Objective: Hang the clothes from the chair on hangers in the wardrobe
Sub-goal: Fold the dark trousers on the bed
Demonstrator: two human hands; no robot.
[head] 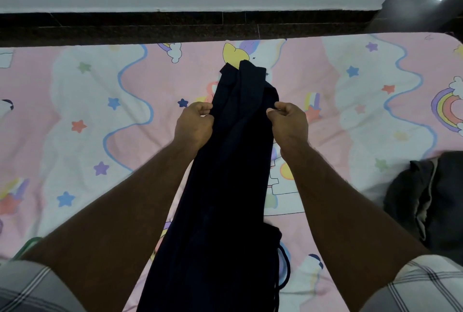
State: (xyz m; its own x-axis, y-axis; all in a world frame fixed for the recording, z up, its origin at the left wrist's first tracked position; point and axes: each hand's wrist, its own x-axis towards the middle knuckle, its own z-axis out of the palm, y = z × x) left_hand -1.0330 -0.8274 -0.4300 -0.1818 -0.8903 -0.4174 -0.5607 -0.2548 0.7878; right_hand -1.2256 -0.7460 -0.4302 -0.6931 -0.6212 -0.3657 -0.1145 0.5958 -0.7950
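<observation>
Navy trousers [225, 186] w/ drawstring hang lengthwise over a pink cartoon bedsheet [87, 111] — left hand [194, 123] & right hand [288, 123] each pinch an edge. Grey garment [426, 199] lies at right — dark skirting [150, 28], white wall beyond.

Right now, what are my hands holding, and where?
Both hands, left and right, pinch the dark navy garment by its opposite side edges, near its far end.

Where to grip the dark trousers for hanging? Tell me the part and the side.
Grip the dark trousers by their two long edges, one from each side, as the left hand and right hand pinch them now. They lie folded into a long narrow strip along the bed, so side grips probably keep the fold flat for a hanger.
</observation>
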